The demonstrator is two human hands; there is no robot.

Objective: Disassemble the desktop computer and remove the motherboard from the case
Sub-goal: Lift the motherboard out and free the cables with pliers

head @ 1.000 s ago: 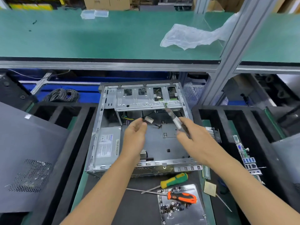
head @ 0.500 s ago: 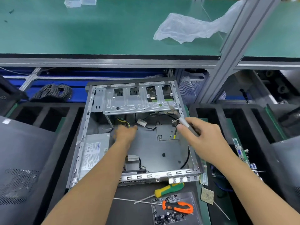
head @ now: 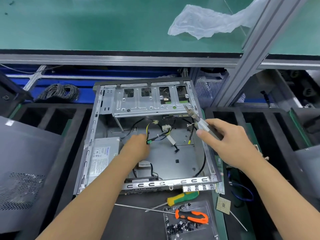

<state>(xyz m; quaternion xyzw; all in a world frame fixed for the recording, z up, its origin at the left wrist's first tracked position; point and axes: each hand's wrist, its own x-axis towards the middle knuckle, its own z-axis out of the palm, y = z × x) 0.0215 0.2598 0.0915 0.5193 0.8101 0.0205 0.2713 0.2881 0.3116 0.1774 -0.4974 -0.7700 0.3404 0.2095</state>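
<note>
Inside the open case [head: 210, 163], which lies flat just in front of the person, the left hand [head: 138, 146] grips a bundle of cables [head: 156, 135] above the bare floor plate. To its right the right hand [head: 225, 139] holds pliers [head: 196, 117] over the case wall, tips near the drive cage [head: 149, 104]. A power supply [head: 102, 156] sits left of the left hand. Two screwdrivers [head: 183, 199] lie before the case.

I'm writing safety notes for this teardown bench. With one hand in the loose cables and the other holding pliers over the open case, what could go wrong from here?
1. The left hand grips the cable bundle near the case's bare metal edges; a hard tug might scrape it.
2. The pliers in the right hand point toward the drive cage; a slip could nick nearby wires.
</note>
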